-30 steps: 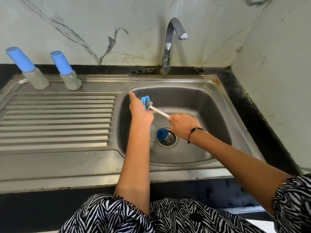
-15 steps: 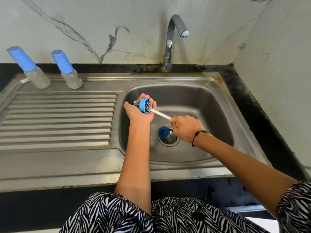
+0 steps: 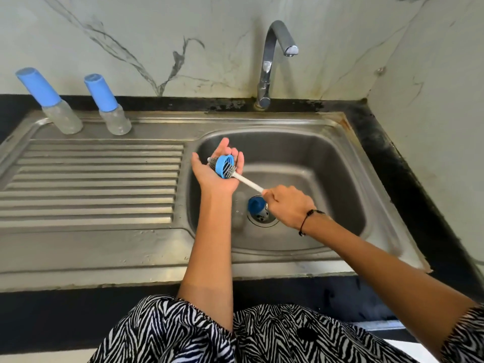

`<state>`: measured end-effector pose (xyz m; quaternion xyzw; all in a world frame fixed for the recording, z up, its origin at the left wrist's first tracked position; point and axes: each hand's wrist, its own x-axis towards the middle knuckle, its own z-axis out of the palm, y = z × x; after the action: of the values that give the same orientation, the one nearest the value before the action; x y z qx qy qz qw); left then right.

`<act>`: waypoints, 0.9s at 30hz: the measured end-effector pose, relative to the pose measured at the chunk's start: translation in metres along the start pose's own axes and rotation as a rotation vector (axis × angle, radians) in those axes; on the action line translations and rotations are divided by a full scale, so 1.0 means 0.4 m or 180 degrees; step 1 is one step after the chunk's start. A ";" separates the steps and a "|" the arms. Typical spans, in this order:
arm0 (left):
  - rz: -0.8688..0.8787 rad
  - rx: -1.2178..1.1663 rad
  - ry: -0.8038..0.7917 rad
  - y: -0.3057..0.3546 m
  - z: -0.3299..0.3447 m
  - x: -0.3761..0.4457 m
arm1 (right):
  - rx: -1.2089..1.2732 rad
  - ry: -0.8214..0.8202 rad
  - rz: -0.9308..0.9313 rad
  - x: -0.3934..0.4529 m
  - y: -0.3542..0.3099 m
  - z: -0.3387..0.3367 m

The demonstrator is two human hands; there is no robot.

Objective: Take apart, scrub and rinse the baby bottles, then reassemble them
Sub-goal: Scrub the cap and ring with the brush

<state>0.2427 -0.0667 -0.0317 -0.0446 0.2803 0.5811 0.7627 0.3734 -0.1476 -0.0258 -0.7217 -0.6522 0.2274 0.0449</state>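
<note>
1. Blue screw ring point(image 3: 224, 165) lies in an upturned palm over the basin, bottle brush point(image 3: 237, 176) bristles poking through it, white handle slanting down to the right.
2. Blue cap point(image 3: 256, 204) sits on the drain.
3. Two capped clear bottles point(image 3: 63, 119) point(image 3: 115, 121) stand on the drainboard's back edge.

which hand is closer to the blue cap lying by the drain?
Right. The right hand, gripping the brush handle, sits just right of the blue cap, almost over it. The left hand is up and to its left, cradling the blue ring.
</note>
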 end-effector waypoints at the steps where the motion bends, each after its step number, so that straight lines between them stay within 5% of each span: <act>1: 0.0002 0.0028 0.0086 -0.004 0.005 0.002 | -0.0236 0.0138 0.0056 0.007 0.004 0.003; 7: -0.0145 0.0325 0.0358 -0.007 0.034 0.017 | -0.0495 0.0334 0.0187 0.046 0.013 -0.013; 13: 0.0165 0.0229 0.0196 0.025 -0.018 0.018 | 0.0745 -0.0171 -0.0141 0.032 -0.027 -0.040; 17: 0.0137 -0.0135 -0.0122 0.015 -0.025 0.006 | 0.0081 -0.0082 -0.0093 0.001 -0.015 0.012; 21: 0.0105 0.0274 0.0249 -0.019 0.018 0.012 | -0.0378 0.0276 0.0104 0.018 0.017 0.012; 27: 0.0007 0.0590 0.0259 -0.024 0.039 0.012 | 0.0197 0.0196 0.0190 0.051 0.034 -0.028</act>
<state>0.2582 -0.0594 -0.0236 0.0029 0.3637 0.5512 0.7509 0.3913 -0.1272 -0.0261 -0.7458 -0.6213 0.2264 0.0804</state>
